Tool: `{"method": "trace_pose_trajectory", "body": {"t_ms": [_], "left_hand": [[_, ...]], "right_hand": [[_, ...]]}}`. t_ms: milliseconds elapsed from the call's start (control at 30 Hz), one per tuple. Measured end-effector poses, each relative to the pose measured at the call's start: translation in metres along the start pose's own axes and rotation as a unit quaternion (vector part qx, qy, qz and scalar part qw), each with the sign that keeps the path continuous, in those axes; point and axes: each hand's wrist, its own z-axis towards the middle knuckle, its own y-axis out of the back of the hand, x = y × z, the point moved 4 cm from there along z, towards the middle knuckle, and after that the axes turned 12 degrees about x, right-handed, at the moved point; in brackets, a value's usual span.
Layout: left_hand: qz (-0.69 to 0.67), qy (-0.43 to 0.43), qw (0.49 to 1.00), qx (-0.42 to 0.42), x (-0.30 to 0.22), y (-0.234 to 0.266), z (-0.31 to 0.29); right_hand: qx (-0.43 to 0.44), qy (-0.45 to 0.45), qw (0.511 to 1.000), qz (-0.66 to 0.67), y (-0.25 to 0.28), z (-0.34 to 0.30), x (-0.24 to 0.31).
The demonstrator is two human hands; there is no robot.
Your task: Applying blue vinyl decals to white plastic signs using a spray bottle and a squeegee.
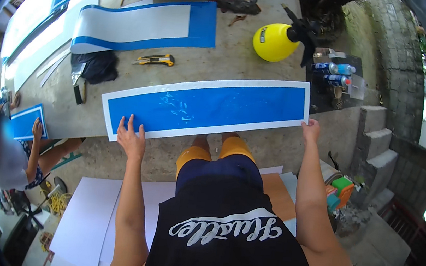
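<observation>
With fingers of left hand spread on white-edged panel and of right hand pinching its corner, shows blue facing seemingly laid, glossy ripples perhaps left to smooth.

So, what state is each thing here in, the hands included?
Left hand: fingers spread, touching the panel's lower left edge.
Right hand: closed on its lower right corner.
Blue panel: white-bordered, unrolled, shiny marks left of its middle.
Blue-and-white strip: curled over at its left end.
Utility knife: lying down, tip pointing left.
Black bundle: crumpled.
Yellow sprayer: black head fitted; fill level can't be told.
</observation>
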Motion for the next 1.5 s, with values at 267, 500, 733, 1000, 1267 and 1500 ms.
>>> {"method": "trace_pose_trajectory", "body": {"t_ms": [267, 500, 733, 1000, 1267, 1500], "left_hand": [[-0.019, -0.209, 0.977, 0.048, -0.124, -0.013, -0.028], [0.001, -0.265, 0.959, 0.102, -0.247, -0.058, -0.062], [0.032, -0.342, 0.928, 0.144, -0.349, -0.095, -0.069], [0.068, -0.369, 0.91, 0.175, -0.439, -0.111, -0.056], [0.106, -0.403, 0.883, 0.217, -0.46, -0.122, -0.065], [0.057, -0.449, 0.851, 0.267, -0.462, -0.137, -0.074]], "right_hand": [[-0.032, 0.056, 0.998, -0.011, 0.01, 0.01, -0.022], [0.034, 0.097, 0.994, -0.024, 0.02, 0.024, 0.001], [0.072, 0.115, 0.99, 0.022, 0.028, 0.046, -0.012], [0.103, 0.094, 0.989, 0.054, 0.053, 0.062, -0.067], [0.126, 0.055, 0.988, 0.07, 0.065, 0.058, -0.076], [0.14, 0.13, 0.978, 0.086, 0.049, 0.05, -0.025]]}}
